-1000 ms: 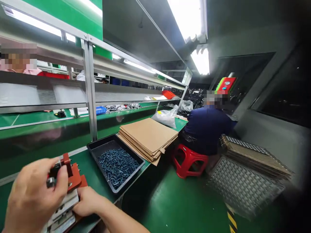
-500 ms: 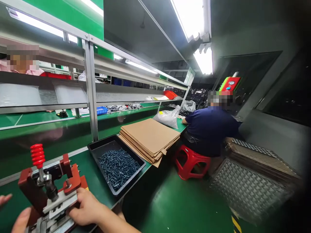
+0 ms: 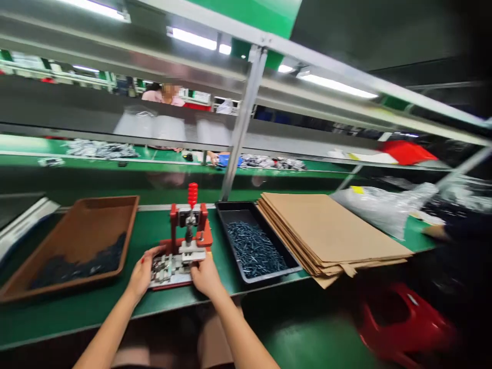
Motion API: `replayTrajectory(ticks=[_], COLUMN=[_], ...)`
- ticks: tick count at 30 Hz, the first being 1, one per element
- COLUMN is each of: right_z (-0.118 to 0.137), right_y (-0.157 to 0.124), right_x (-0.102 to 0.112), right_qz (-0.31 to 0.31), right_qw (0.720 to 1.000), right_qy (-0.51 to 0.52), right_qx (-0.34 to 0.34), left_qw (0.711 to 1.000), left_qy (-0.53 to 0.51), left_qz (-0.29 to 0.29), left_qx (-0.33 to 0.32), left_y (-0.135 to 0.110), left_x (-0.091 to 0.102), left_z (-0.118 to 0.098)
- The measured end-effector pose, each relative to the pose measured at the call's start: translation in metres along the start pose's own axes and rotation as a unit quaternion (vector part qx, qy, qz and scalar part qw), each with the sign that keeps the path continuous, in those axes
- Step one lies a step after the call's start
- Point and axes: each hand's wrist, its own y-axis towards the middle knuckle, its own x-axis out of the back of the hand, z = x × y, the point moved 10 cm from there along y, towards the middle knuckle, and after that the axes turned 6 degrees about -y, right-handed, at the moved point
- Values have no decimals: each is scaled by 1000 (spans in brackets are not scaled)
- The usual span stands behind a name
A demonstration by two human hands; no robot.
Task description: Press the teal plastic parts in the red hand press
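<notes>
A small red clamp press with a red ribbed handle standing upright sits on the green bench in front of me. A metal plate with small parts lies on its base. My left hand rests against the plate's left edge, fingers curled on it. My right hand presses on the plate's right front corner, fingers bent over it. Both forearms reach in from the bottom of the view.
A brown tray with dark parts lies to the left, a black tray of dark screws to the right. Next to it lies a stack of flat cardboard, then plastic bags. A red stool stands lower right. A person sits behind the shelves.
The view has swung left and back, now facing the bench squarely. My left hand has let go of the red handle and come down to the plate's left side. The handle stands up.
</notes>
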Motion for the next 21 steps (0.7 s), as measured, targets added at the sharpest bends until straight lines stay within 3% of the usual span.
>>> replayTrajectory(ticks=[4,7,13,18,21], right_z=[14,12,6,-3,-8], right_y=[-10,-7,-2,-13,-7], right_x=[7,4,-2,-1,-6], right_qz=[-35,-35,-6,-43,-39], right_qw=[997,995,994,990,989], right_qy=[-45,-70,-100,-138,-144], right_qx=[58,62,32,1,21], left_qw=[998,988,990,989,990], left_qy=[33,101,110,110,94], left_qz=[-54,-99,-64,-85,-102], left_qx=[-24,-68,-66,-49,-24], left_y=[-12,-26,-35,-36,-30], left_x=[7,16,12,10,11], left_z=[-2,-13,-24,-26,-22])
